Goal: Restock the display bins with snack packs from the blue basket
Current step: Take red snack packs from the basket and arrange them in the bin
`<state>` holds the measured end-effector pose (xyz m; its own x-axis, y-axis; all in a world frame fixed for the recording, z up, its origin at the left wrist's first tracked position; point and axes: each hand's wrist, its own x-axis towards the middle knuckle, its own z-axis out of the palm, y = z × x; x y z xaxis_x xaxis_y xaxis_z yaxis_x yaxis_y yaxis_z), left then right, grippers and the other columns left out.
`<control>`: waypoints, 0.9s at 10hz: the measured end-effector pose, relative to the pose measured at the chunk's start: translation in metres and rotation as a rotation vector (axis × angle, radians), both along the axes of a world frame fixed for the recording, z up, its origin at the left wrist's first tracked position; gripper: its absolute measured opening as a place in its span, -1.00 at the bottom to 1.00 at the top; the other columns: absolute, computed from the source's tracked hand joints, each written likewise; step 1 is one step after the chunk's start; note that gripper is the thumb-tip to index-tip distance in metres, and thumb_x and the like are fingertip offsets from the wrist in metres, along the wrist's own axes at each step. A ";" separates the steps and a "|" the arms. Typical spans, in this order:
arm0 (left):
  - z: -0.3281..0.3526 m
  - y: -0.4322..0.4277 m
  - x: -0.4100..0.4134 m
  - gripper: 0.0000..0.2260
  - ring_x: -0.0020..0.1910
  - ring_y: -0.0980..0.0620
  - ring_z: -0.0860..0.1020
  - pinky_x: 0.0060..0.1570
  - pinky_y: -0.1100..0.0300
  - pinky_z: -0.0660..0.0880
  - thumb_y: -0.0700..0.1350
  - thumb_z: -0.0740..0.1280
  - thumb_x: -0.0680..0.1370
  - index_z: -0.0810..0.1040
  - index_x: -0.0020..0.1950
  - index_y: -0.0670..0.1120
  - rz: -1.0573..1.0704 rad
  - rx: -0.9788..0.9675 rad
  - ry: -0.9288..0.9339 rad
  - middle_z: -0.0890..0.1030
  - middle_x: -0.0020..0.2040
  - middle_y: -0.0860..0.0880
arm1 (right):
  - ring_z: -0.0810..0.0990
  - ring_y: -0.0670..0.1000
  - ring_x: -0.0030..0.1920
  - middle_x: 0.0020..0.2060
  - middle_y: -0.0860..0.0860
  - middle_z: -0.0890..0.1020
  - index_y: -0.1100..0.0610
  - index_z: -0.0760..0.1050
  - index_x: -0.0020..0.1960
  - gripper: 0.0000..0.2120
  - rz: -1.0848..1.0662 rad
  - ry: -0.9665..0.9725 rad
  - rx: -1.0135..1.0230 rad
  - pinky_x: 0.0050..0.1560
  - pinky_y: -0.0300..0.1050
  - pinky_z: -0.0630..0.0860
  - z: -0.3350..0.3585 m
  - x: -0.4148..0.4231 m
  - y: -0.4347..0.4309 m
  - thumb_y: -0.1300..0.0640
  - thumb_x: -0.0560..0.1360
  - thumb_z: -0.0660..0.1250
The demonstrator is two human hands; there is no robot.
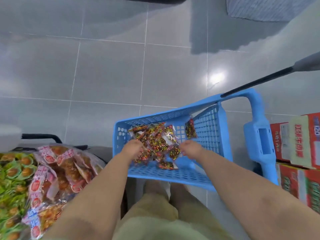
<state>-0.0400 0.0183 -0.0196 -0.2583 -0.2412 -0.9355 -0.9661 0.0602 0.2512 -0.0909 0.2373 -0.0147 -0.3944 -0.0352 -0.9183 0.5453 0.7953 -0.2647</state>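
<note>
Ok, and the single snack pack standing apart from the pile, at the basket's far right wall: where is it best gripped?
Probably pinch the lone pack by its top edge, coming straight down from above with the right hand, the nearer one. The pack stands almost upright against the mesh wall of the blue basket, so its top edge is free while its back face seems blocked.

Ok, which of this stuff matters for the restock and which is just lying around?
Job: blue basket, snack packs in it, left hand, right hand, pink packs and green packs on display.
Lying about: red cartons, black pole, grey mat.
</note>
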 end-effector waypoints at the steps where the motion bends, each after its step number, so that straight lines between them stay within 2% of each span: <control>1: -0.021 -0.001 -0.006 -0.72 -0.13 0.01 0.53 0.07 0.04 0.46 -0.11 0.19 0.65 0.41 0.33 -0.18 0.150 0.065 -0.047 0.56 -0.12 -0.06 | 0.43 -0.03 -0.08 -0.31 -0.05 0.42 0.12 0.41 -0.11 -0.91 0.035 -0.014 -0.001 -0.19 -0.26 0.39 -0.034 -0.011 -0.011 0.24 0.56 0.18; 2: -0.051 0.002 -0.009 -0.74 -0.21 0.05 0.50 -0.09 0.10 0.44 -0.12 0.19 0.65 0.40 0.32 -0.17 0.133 0.066 -0.044 0.53 -0.15 -0.06 | 0.52 0.13 0.10 -0.02 0.14 0.57 0.28 0.47 0.12 -0.80 0.076 -0.041 0.021 0.04 -0.09 0.46 -0.076 -0.016 -0.023 0.35 0.54 0.16; 3: -0.076 0.013 -0.004 -0.80 -0.24 0.05 0.49 -0.25 0.18 0.45 -0.13 0.19 0.65 0.44 0.22 -0.18 0.117 0.074 -0.087 0.52 -0.16 -0.07 | 0.45 0.16 0.27 0.33 0.18 0.42 0.22 0.29 0.42 -0.51 -0.031 0.004 0.054 0.21 -0.06 0.44 -0.117 -0.013 -0.028 0.17 0.53 0.27; 4: -0.101 0.021 0.011 -0.74 -0.23 0.04 0.50 -0.24 0.20 0.44 -0.10 0.18 0.65 0.46 0.27 -0.19 0.020 0.089 -0.112 0.54 -0.13 -0.07 | 0.38 0.15 0.34 0.41 0.13 0.33 0.15 0.17 0.49 -0.33 0.043 -0.029 0.073 0.30 -0.08 0.37 -0.151 -0.007 -0.031 0.02 0.48 0.36; 5: -0.117 0.021 0.023 -0.71 -0.17 0.02 0.52 -0.21 0.19 0.45 -0.05 0.16 0.66 0.42 0.33 -0.15 0.009 0.079 -0.144 0.54 -0.09 -0.06 | 0.42 0.15 0.31 0.35 0.13 0.42 0.18 0.30 0.42 -0.34 0.122 -0.002 0.105 0.31 -0.01 0.39 -0.171 -0.001 -0.031 -0.11 0.44 0.39; 6: -0.130 0.019 0.029 -0.66 -0.06 -0.03 0.54 -0.06 0.09 0.49 0.01 0.18 0.65 0.43 0.32 -0.18 0.064 0.075 -0.153 0.56 -0.06 -0.06 | 0.50 0.11 0.14 0.22 0.13 0.52 0.19 0.44 0.29 -0.47 0.117 -0.023 0.019 0.17 -0.05 0.44 -0.175 0.003 -0.029 -0.12 0.46 0.36; 7: -0.136 0.019 0.029 -0.59 -0.06 -0.02 0.54 -0.01 0.06 0.48 0.11 0.23 0.61 0.45 0.27 -0.20 0.091 0.067 -0.156 0.56 -0.07 -0.04 | 0.52 0.06 0.04 0.19 0.13 0.51 0.20 0.42 0.24 -0.62 -0.164 -0.130 -0.131 0.03 -0.09 0.49 -0.166 0.003 -0.025 0.08 0.49 0.37; 8: -0.130 0.023 0.027 -0.52 0.04 -0.06 0.59 0.09 0.00 0.52 0.22 0.29 0.55 0.49 0.24 -0.14 0.134 0.166 -0.155 0.62 0.09 -0.07 | 0.58 0.04 0.09 0.19 0.12 0.56 0.24 0.42 0.25 -0.65 -0.467 -0.431 -0.373 0.06 -0.16 0.56 -0.148 0.002 -0.012 0.26 0.49 0.36; 9: -0.120 0.029 0.024 -0.66 0.09 -0.12 0.63 0.16 -0.12 0.54 0.07 0.38 0.53 0.56 0.20 -0.11 0.304 0.352 -0.117 0.68 0.10 -0.10 | 0.61 0.02 0.08 0.09 0.06 0.62 0.16 0.46 0.22 -0.67 -0.367 -0.619 -0.499 0.13 -0.11 0.54 -0.132 0.008 -0.003 0.30 0.47 0.35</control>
